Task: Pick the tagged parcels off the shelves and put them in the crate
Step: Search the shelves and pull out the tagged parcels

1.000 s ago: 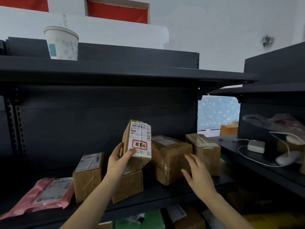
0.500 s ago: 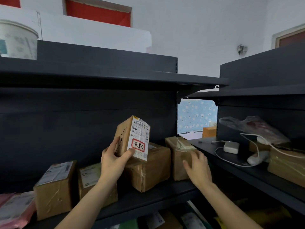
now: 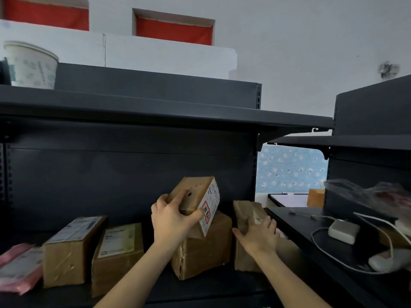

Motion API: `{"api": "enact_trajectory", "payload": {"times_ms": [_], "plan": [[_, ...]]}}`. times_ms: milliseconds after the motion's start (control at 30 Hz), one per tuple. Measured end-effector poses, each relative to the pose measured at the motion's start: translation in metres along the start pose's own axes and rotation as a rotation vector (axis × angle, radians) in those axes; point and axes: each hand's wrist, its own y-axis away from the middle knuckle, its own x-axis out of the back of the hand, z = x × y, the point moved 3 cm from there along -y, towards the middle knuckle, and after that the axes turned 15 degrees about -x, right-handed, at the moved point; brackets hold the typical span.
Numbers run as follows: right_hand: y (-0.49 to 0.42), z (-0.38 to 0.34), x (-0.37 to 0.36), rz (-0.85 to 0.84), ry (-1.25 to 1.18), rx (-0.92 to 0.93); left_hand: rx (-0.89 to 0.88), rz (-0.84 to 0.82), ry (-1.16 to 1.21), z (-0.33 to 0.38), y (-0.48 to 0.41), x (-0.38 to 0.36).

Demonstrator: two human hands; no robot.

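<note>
Tagged parcel (image 3: 195, 203), red-bordered sticker on white label, held above shelf (image 3: 200, 290), tilted, label face toward 4 o'clock. Left hand (image 3: 173, 221) grips it from 7 o'clock, thumb near label edge, fingers over brown face; probably turned for reading tag. Big taped box (image 3: 204, 247) at 6 o'clock; contact unclear. Right hand (image 3: 259, 234) at 4 o'clock wraps end parcel (image 3: 244, 214), likely checking it. Upper shelf (image 3: 155, 112) well above at 12; clear pull-out path toward 6 o'clock. Crate not in view.
</note>
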Motion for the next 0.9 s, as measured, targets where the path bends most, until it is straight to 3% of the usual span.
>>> {"api": "enact_trajectory", "payload": {"times_ms": [300,533,700,900], "plan": [[0.011,0.03,0.018,0.017,-0.257,0.016,-0.046,-0.009,-0.278,-0.019,-0.005,0.01],[0.022,0.063,0.027,-0.253,-0.918,-0.161,-0.035,-0.017,-0.288,-0.025,-0.004,0.013],[0.035,0.072,0.023,-0.356,-1.109,-0.26,-0.081,-0.01,-0.229,-0.021,0.005,0.011],[0.047,0.077,0.018,-0.296,-1.216,-0.276,-0.106,0.04,-0.138,-0.022,0.011,0.011]]}}
